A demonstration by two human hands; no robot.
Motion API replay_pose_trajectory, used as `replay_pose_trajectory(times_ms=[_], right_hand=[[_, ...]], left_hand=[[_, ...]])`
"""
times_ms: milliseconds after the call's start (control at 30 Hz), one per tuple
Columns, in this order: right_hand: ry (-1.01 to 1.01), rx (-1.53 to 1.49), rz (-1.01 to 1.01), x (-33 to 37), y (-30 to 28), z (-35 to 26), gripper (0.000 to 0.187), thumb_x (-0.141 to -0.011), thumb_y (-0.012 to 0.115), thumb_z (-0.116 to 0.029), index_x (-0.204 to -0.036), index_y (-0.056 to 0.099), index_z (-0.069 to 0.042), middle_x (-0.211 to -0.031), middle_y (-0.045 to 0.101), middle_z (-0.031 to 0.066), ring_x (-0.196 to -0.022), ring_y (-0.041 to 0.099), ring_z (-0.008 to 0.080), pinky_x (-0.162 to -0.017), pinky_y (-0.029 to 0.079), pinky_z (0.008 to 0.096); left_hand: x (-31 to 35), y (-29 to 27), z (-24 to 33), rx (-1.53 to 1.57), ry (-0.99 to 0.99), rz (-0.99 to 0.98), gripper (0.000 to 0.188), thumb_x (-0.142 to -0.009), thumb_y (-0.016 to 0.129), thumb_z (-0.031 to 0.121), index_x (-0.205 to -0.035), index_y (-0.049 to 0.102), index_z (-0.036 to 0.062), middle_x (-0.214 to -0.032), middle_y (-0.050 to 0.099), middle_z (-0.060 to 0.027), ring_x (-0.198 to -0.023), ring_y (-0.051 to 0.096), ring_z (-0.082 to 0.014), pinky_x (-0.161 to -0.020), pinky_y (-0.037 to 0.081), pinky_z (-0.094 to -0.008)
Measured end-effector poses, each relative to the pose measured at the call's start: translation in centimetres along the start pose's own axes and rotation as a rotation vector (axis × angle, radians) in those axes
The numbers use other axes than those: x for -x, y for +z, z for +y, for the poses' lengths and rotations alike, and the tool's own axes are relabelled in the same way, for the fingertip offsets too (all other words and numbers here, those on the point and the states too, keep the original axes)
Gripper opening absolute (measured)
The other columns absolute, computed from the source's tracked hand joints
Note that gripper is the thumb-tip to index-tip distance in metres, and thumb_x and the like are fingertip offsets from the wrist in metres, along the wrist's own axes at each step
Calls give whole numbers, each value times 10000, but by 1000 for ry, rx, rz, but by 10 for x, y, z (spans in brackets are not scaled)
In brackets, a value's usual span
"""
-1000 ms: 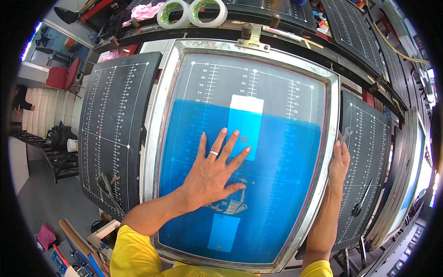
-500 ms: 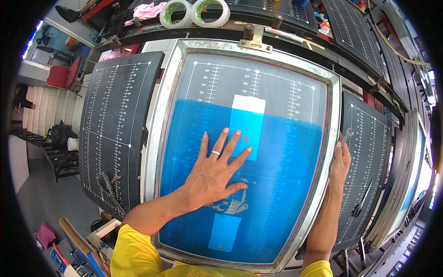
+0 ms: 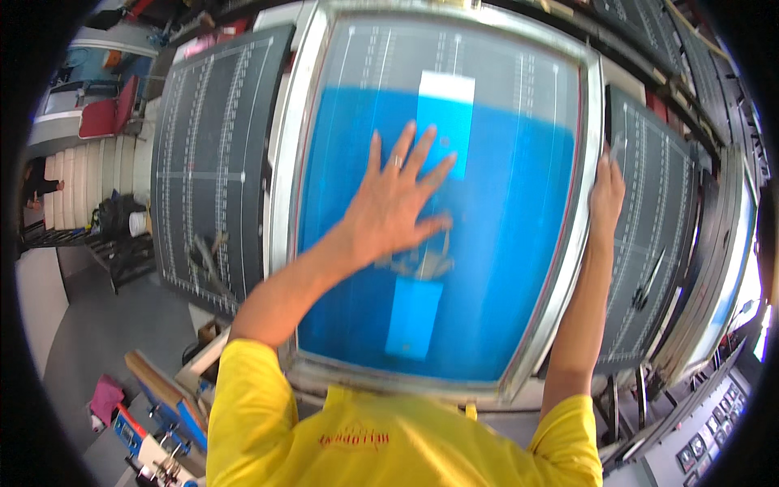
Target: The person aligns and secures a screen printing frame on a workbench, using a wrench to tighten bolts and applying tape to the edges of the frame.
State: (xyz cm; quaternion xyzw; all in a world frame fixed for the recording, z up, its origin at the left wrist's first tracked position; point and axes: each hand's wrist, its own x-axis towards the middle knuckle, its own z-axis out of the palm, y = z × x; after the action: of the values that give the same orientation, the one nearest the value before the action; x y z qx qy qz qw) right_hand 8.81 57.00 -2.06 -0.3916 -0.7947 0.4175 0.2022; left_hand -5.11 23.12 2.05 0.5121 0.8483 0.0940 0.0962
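My left hand (image 3: 389, 199) lies with fingers spread on the blue-coated mesh of a silk screen (image 3: 519, 235). The screen has a worn metal frame (image 3: 286, 162). Under the mesh, beyond my fingertips, is a white paper strip (image 3: 448, 84), and a second strip (image 3: 414, 321) shows through nearer to me. Below my thumb, a greyish open design (image 3: 426, 261) is partly covered by the hand. At the frame's right side, my right hand (image 3: 606, 195) is closed round a wrench (image 3: 619, 148), whose open end sticks out past the fingers and looks blurred.
Black platens with white rulings flank the screen, one on the left (image 3: 215, 146) and one on the right (image 3: 657, 195). Pliers (image 3: 209, 260) lie on the left one, scissors (image 3: 647, 284) on the right. Framed screens (image 3: 710, 292) stand at far right. A red chair (image 3: 114, 109) is at left.
The view has tipped toward my body, so the screen and platens sit higher in the picture and more of my yellow shirt shows. Both hands keep their places on the screen.
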Motion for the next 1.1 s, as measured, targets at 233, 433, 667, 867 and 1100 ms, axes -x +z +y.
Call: replay_pose_trajectory(times_ms=[233,433,667,867,1100], right_hand=[[43,-7,11,42,-16,-6,430,-1056,468,-297,-1357,616,-26,-1146,694,165,-1057,626,212,-955,445,337],[43,128,-23,169,-58,20,349,-1046,487,-207,-1252,635,32,-859,653,121,-800,582,167,-760,472,333],[207,86,-36,261,-72,10,299,-1070,467,-215,-1039,607,48,-736,515,43,-708,463,129,-655,408,320],[163,9,44,267,-66,13,343,-1073,462,-272,-1057,620,32,-749,534,65,-718,448,149,-678,405,347],[174,81,36,265,-65,-1,347,-1062,454,-261,-1040,602,52,-788,582,185,-716,508,272,-703,433,401]], left_hand=[[0,12,-2,-106,3,82,827,-889,595,671,-1555,390,224,-1640,249,-175,-1517,194,-424,-1174,180,-713],[2,11,2,-119,0,77,840,-881,590,691,-1559,384,239,-1643,250,-166,-1517,204,-416,-1173,200,-708],[3,9,1,-139,-12,41,838,-897,540,716,-1566,369,241,-1643,247,-172,-1519,197,-415,-1171,203,-710],[2,9,2,-136,-7,42,847,-901,524,722,-1570,361,229,-1643,245,-177,-1518,196,-417,-1172,198,-706],[7,14,-2,-134,20,118,834,-904,543,689,-1562,379,203,-1635,259,-197,-1516,204,-424,-1164,181,-712]])
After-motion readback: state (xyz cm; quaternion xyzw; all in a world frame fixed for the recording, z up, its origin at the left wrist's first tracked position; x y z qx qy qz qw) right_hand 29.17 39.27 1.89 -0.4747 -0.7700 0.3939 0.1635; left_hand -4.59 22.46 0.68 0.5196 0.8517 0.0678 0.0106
